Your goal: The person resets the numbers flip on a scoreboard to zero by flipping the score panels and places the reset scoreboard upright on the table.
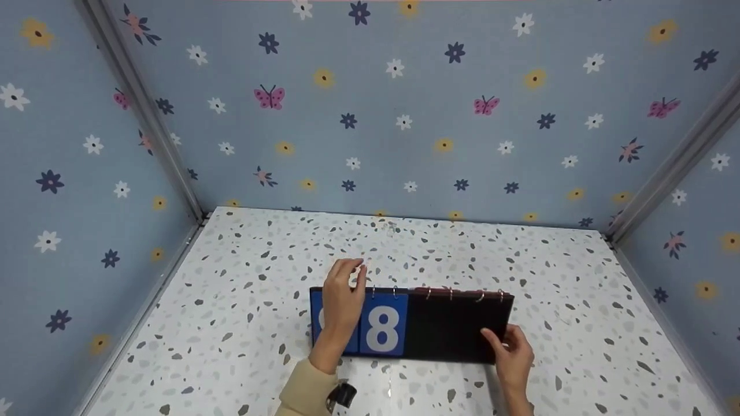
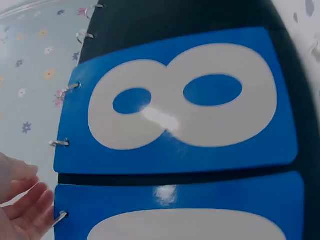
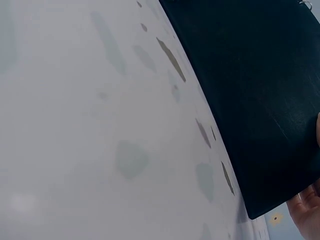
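Observation:
A black flip scoreboard [image 1: 451, 329] stands tilted on the table, held by rings along its top edge. Its blue card with a white 8 [image 1: 383, 323] is beside another blue card [image 2: 125, 197], whose white figure is mostly covered by my left hand [image 1: 342, 300] in the head view. That hand reaches over the board's top left, fingers loosely bent near the rings with nothing between them. At the board's right edge my right hand [image 1: 513, 355] grips it, thumb on the front and fingers behind. The right half shows plain black.
The speckled white table [image 1: 243, 323] spreads around the board. Blue panels with flowers and butterflies [image 1: 393, 115] close off the back and both sides, joined by grey metal corner posts [image 1: 144, 110]. A black strap device [image 1: 345, 394] is at the left wrist.

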Demonstrator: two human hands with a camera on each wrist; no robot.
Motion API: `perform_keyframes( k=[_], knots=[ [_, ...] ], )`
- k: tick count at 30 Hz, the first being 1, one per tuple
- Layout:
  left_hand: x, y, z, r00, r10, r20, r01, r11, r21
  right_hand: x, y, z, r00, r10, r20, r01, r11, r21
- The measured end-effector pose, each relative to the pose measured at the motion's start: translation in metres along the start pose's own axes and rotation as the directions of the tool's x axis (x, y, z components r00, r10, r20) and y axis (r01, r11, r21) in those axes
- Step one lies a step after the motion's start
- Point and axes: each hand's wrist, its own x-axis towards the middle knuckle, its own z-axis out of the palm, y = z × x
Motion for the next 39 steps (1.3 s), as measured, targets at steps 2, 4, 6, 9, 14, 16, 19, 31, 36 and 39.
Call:
perform_keyframes(
  k=[2, 4, 6, 9, 14, 16, 19, 31, 36, 39],
  knots=[
    [-0.008, 0.004, -0.004, 0.999, 0.017, -0.031, -0.018, 1.000, -0.022, 0.000, 0.000, 0.000, 1.000, 0.003, 0.001, -0.003, 1.000, -0.011],
    [-0.015, 0.007, -0.007, 0.998, 0.028, -0.053, -0.031, 0.999, -0.043, 0.000, 0.001, 0.000, 1.000, 0.003, 0.002, -0.003, 1.000, -0.017],
    [-0.023, 0.009, -0.009, 0.997, 0.034, -0.069, -0.038, 0.998, -0.054, 0.000, 0.001, 0.000, 1.000, 0.001, 0.002, -0.001, 1.000, -0.006],
    [-0.034, 0.009, -0.011, 0.997, 0.033, -0.073, -0.037, 0.998, -0.057, 0.001, 0.000, 0.000, 1.000, -0.010, -0.003, 0.010, 1.000, 0.018],
    [-0.053, 0.006, -0.010, 0.999, -0.019, -0.040, 0.017, 0.999, -0.048, 0.002, -0.002, 0.000, 1.000, -0.021, -0.002, 0.022, 0.999, 0.046],
    [-0.061, 0.005, -0.010, 0.998, -0.058, -0.022, 0.057, 0.998, -0.040, 0.001, -0.002, 0.000, 1.000, -0.016, 0.000, 0.016, 0.999, 0.045],
    [-0.071, 0.001, -0.008, 0.993, -0.114, 0.002, 0.114, 0.993, -0.026, 0.000, -0.001, 0.001, 1.000, 0.000, 0.001, 0.000, 1.000, 0.026],
    [-0.105, -0.008, 0.006, 0.957, -0.287, 0.047, 0.288, 0.957, -0.021, -0.001, 0.001, 0.001, 1.000, 0.013, -0.008, -0.013, 0.999, 0.041],
    [-0.112, -0.009, 0.012, 0.943, -0.331, 0.041, 0.332, 0.943, -0.032, -0.001, 0.000, 0.001, 1.000, 0.003, -0.004, -0.002, 0.999, 0.046],
    [-0.114, -0.009, 0.016, 0.929, -0.368, 0.031, 0.369, 0.928, -0.044, -0.001, -0.002, 0.000, 1.000, -0.001, -0.001, 0.001, 0.999, 0.041]
  ],
)
